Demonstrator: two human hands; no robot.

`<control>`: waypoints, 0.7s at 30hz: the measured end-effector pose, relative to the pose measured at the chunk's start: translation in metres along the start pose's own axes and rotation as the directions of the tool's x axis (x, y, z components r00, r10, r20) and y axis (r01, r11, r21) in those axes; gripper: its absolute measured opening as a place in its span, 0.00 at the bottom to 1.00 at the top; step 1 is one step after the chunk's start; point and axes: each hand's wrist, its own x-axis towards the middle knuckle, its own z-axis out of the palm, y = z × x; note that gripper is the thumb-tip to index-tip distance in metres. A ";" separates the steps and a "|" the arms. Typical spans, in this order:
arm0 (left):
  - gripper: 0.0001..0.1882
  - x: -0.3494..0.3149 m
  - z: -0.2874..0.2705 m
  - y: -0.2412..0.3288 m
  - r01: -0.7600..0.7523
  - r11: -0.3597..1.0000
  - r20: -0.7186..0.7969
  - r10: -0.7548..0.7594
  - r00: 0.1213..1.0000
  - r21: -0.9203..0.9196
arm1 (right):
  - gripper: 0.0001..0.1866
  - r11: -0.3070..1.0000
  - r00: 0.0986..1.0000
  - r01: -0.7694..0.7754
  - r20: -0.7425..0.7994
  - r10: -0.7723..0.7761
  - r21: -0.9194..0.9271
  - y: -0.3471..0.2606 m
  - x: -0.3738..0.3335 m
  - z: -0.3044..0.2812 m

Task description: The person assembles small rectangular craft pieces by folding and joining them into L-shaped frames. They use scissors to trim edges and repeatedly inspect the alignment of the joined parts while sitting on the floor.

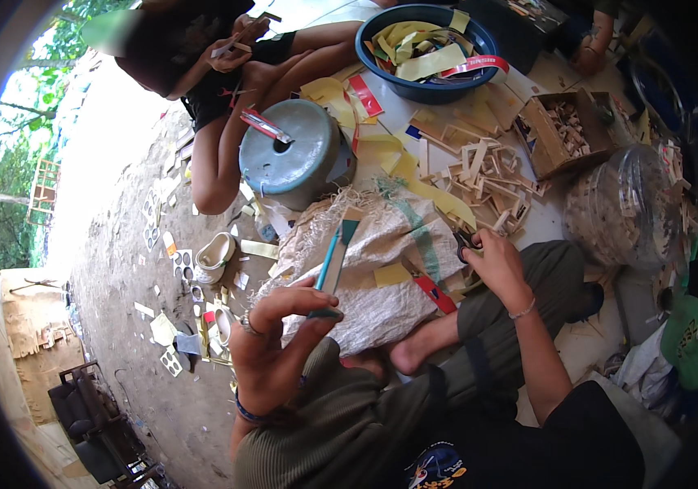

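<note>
My left hand (276,342) is raised over my knee and pinches a thin teal and blue strip (333,261) between thumb and fingers; the strip stands up toward the white woven sack (382,244). My right hand (492,261) rests on the sack's right edge, closed on black scissors (467,241) of which only the handles show. Beside it lies a heap of small wooden sticks (483,175) and yellow paper strips (414,171). My bare foot (402,354) shows between my legs.
Another person (227,81) sits opposite, hands busy near their head, behind a grey upturned metal pot (292,151). A blue basin (426,53) holds yellow and red strips. A cardboard box (565,130) of wood bits and a clear plastic bag (626,208) lie right. Dirt ground with scraps lies left.
</note>
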 end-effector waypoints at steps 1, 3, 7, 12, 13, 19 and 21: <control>0.16 -0.001 0.000 -0.001 -0.004 1.000 0.001 0.004 1.000 -0.021 | 0.20 1.000 1.000 0.020 0.009 -0.020 -0.017 0.012 -0.001 0.008; 0.16 -0.002 -0.002 -0.002 0.008 0.996 -0.003 -0.009 1.000 -0.088 | 0.19 0.995 0.994 -0.057 0.090 0.064 -0.079 0.026 -0.005 0.023; 0.13 0.000 -0.001 -0.005 0.043 0.938 -0.043 -0.062 0.997 -0.344 | 0.15 0.996 0.989 0.085 -0.118 -0.087 -0.020 0.026 -0.026 0.044; 0.11 0.006 0.004 -0.011 0.060 0.875 -0.104 -0.125 0.987 -0.480 | 0.07 0.999 0.999 0.045 -0.028 -0.044 0.006 0.001 -0.023 0.036; 0.12 0.007 0.005 -0.012 0.074 0.848 -0.116 -0.157 0.981 -0.524 | 0.08 0.977 0.986 0.161 -0.062 -0.153 0.139 -0.008 -0.019 0.029; 0.15 0.011 0.010 -0.027 0.326 0.626 -0.001 -0.463 0.886 -0.708 | 0.14 0.645 0.906 0.243 0.068 -0.417 0.724 -0.068 -0.005 -0.013; 0.16 0.013 0.011 -0.036 0.324 0.546 -0.016 -0.526 0.850 -0.773 | 0.15 0.642 0.894 0.254 0.078 -0.441 0.724 -0.072 0.001 -0.006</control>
